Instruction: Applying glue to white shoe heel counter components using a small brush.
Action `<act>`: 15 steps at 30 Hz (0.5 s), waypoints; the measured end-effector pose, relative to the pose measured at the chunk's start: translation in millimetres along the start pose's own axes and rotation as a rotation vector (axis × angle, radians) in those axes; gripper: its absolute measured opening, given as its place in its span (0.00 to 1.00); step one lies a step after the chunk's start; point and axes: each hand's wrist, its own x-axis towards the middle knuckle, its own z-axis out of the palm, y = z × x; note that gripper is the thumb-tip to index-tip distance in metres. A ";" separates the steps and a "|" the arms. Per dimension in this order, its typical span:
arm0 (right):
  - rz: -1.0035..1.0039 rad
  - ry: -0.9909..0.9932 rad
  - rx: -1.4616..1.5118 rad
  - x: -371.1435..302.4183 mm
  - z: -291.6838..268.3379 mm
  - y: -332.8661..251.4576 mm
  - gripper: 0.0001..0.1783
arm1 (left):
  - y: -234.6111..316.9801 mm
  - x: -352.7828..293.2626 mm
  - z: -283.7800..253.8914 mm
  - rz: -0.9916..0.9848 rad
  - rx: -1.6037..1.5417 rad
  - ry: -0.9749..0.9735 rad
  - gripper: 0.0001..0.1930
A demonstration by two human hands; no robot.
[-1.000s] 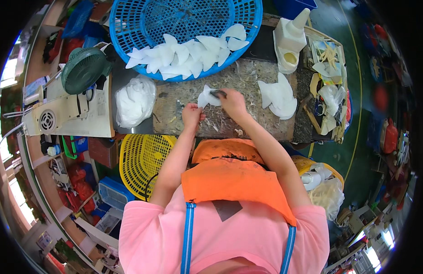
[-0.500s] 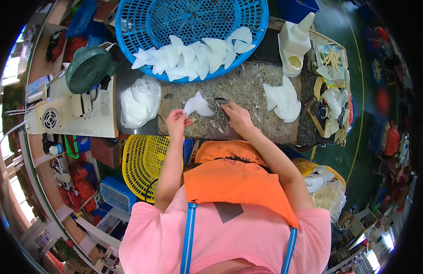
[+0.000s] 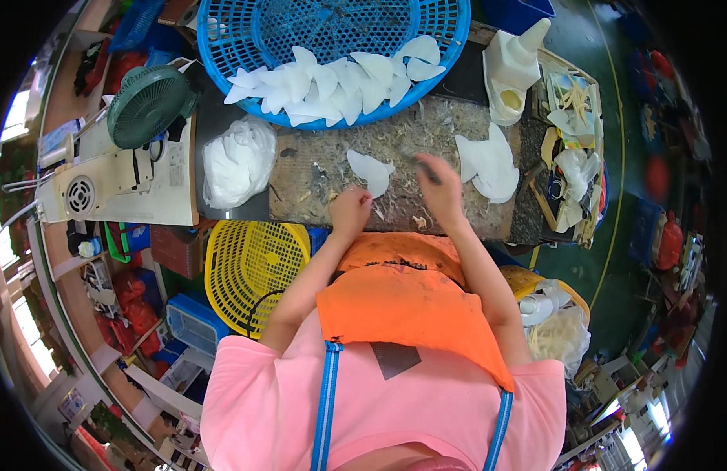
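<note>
Presently, one thin white curved piece point(image 3: 370, 171) lies near the middle of a worn, scrap-littered board point(image 3: 316, 169), its near end reaching the person's left hand point(image 3: 351, 210). The left fingers are bunched narrow at that end; I cannot tell whether they pinch the piece or merely touch it. To the right, the right hand point(image 3: 443, 192) grips a small dark object point(image 3: 429, 174), blurred, its kind unclear; object and white piece are apart. Farther right on the board sits a loose cluster of similar white pieces point(image 3: 493, 171). On the far side stands a blue basket point(image 3: 222, 47), more white pieces point(image 3: 332, 88) overlapping along its near side. Left of the board: a filled clear plastic bag point(image 3: 238, 165), then a green fan point(image 3: 150, 108). At far right, a white container point(image 3: 514, 67) with a tapered spout stands upright. Nearer and lower, left of the orange apron point(image 3: 410, 306), I note a yellow basket point(image 3: 214, 271).
</note>
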 end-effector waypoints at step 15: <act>-0.114 -0.458 -0.386 -17.9 23.0 5.0 0.21 | -13.2 45.3 -101.1 -0.582 -1.137 0.342 0.05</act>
